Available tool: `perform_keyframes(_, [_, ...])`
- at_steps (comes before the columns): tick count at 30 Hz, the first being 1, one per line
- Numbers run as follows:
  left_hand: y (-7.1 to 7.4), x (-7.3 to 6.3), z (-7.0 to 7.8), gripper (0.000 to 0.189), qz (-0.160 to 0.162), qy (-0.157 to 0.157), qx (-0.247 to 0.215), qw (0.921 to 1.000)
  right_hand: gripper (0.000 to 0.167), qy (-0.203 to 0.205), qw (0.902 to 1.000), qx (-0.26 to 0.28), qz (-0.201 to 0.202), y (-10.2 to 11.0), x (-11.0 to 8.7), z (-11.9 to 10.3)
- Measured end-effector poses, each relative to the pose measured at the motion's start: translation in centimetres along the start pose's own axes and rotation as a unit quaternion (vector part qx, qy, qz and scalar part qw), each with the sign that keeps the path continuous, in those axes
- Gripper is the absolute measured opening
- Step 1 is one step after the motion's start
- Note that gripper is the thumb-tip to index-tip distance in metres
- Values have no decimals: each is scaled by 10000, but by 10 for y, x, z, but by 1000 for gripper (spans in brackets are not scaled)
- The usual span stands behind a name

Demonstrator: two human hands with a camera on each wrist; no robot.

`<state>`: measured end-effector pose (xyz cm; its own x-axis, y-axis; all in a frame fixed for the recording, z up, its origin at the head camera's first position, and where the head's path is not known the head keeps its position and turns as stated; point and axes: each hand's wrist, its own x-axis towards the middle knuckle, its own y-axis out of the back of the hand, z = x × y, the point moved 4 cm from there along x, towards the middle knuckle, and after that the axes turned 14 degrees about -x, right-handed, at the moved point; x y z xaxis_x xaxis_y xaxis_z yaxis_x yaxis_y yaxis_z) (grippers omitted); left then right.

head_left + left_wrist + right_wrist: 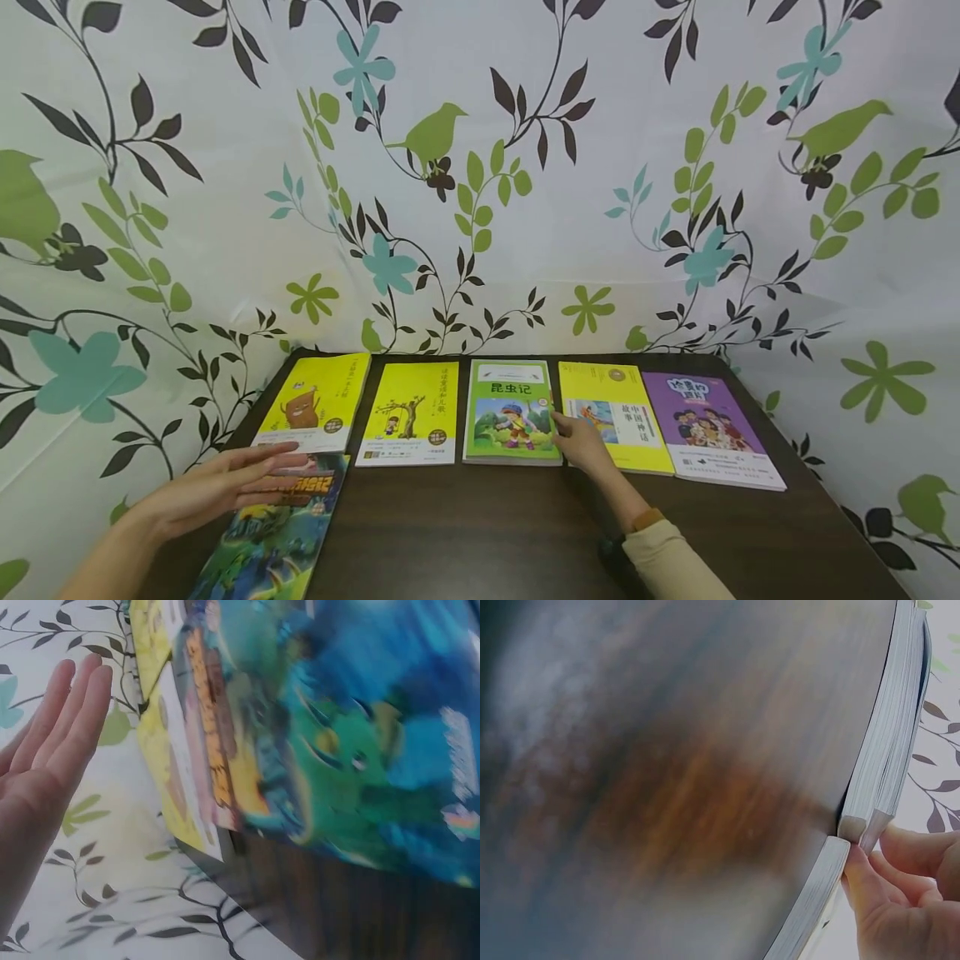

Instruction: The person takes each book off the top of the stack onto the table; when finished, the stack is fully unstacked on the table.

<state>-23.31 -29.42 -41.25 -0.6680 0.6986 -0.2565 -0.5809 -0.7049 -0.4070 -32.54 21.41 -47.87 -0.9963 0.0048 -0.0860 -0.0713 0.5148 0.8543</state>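
Observation:
My left hand (217,492), fingers straight, hovers over the top of a blue-green illustrated book (273,533). In the left wrist view that hand is apart from the book's blurred cover (337,757). My right hand (581,442) pinches the right edge of a green book (513,412) with a cartoon child on its cover. The right wrist view has thumb and fingers (900,892) at a book corner, where two page blocks (870,780) meet. Touching distance to its right lies a yellow book (618,417), partly behind the hand.
Two more yellow books (315,400) (412,412) lie in the row to the left, and a purple book (708,425) at the right end. All rest on a dark wooden table (450,533). A patterned curtain or wall covering (525,167) rises behind.

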Motion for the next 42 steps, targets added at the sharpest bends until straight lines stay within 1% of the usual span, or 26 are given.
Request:
perform_keyframes(2, [-5,5,3,46,-173,-100,-39,9998,52,-23,10000,-28,-24,-1,1,0])
perform_keyframes(5, [-10,12,8,45,-247,-180,-5,9995,52,-62,10000,32,-41,-1,1,0])
perform_keyframes(8, [-14,19,11,46,-295,-246,83,9992,51,32,10000,27,-42,0,0,-1])
perform_keyframes(11, [-17,29,15,46,-199,-296,290,9989,51,43,10000,32,-54,0,0,-1])
perform_keyframes(14, [-21,41,20,47,-80,-381,544,9978,51,-3,10000,24,-55,0,-1,1])
perform_keyframes(16, [-24,51,23,49,-16,-379,672,9970,51,-18,10000,-12,-50,0,-1,2])
perform_keyframes(19, [-28,64,25,52,127,-291,850,9959,51,-10,10000,-32,-50,1,0,2])
perform_keyframes(22, [-31,77,27,53,179,-284,1052,9939,51,10,10000,-30,-51,1,1,2])
perform_keyframes(24, [-32,85,28,54,155,-370,1089,9932,51,60,10000,-35,-31,1,2,1])
perform_keyframes(26, [-33,93,28,56,137,-495,1033,9933,51,89,10000,27,-10,1,2,1])
perform_keyframes(31, [-30,113,26,57,353,-671,907,9930,50,149,9998,154,28,-1,2,0])
perform_keyframes(34, [-31,128,25,60,529,-649,957,9919,49,201,9997,143,31,-1,1,-1])
perform_keyframes(38, [-35,149,22,63,658,-605,1041,9905,49,205,9996,172,21,0,0,-1])
perform_keyframes(42, [-40,171,17,65,642,-578,998,9912,50,166,9997,204,17,0,1,0])
